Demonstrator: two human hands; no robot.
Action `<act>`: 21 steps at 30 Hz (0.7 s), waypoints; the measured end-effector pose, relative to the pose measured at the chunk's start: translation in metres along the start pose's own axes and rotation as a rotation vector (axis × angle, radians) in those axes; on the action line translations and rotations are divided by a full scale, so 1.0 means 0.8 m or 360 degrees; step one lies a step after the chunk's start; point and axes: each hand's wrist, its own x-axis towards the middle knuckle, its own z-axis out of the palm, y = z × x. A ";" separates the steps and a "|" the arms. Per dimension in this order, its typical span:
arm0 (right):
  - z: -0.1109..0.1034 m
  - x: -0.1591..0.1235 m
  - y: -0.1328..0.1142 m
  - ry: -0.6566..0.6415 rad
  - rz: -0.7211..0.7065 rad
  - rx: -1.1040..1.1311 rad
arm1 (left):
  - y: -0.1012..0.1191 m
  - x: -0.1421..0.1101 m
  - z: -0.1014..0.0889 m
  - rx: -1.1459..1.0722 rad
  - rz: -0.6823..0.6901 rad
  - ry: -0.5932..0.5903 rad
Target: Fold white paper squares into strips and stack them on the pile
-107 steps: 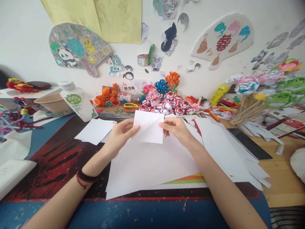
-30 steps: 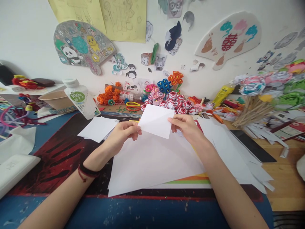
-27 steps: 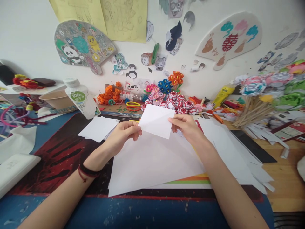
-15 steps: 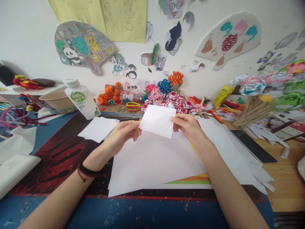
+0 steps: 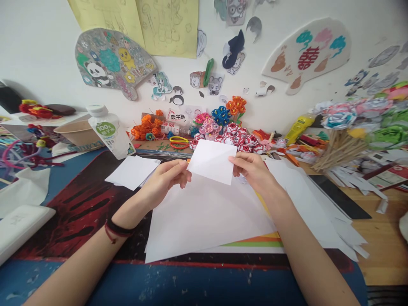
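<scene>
A small white square of paper [image 5: 212, 161] is held up between my two hands, above a large white sheet [image 5: 204, 216]. My left hand [image 5: 174, 174] pinches its left edge between thumb and fingers. On the right edge, my right hand [image 5: 248, 168] grips it the same way. Under the large sheet, strips of coloured paper [image 5: 255, 243] show along the lower right. A stack of small white paper squares [image 5: 130, 171] lies left of my left hand.
More white sheets [image 5: 299, 199] and a black flat piece [image 5: 339, 195] lie at right. A white bottle [image 5: 110, 131] and a paper bowl [image 5: 79, 135] stand at back left. Paper flowers [image 5: 236, 135] line the wall; flowers on sticks [image 5: 341, 144] are at right. A white case [image 5: 22, 229] lies at left.
Both hands keep hold of the paper square in nearly the same place. The whole view has shifted very slightly.
</scene>
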 end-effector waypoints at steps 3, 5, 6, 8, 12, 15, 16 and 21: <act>0.000 0.000 0.001 0.0001 -0.0002 0.0001 | 0.000 0.000 0.000 0.0012 0.0016 -0.0009; -0.001 0.000 0.001 -0.0005 -0.0009 -0.0001 | -0.001 0.000 -0.001 0.0036 0.0035 -0.0007; -0.001 0.000 0.002 -0.0014 -0.0014 -0.0008 | -0.001 0.000 -0.001 0.0055 0.0046 0.0004; 0.000 0.000 0.002 -0.0042 -0.0037 -0.0060 | -0.002 0.001 0.000 0.0122 0.0066 0.0053; 0.006 -0.001 0.004 -0.0159 -0.0039 -0.0240 | -0.008 0.003 0.006 0.0294 0.0068 0.0198; 0.017 -0.001 0.010 -0.0263 0.0055 -0.0266 | -0.017 0.002 0.011 0.0564 0.0125 0.0373; 0.020 -0.002 0.014 -0.0279 0.0099 -0.0261 | -0.020 0.002 0.012 0.0734 0.0177 0.0455; 0.038 0.000 0.033 -0.0272 0.0140 -0.0236 | -0.032 -0.003 0.018 0.1659 0.0350 0.0731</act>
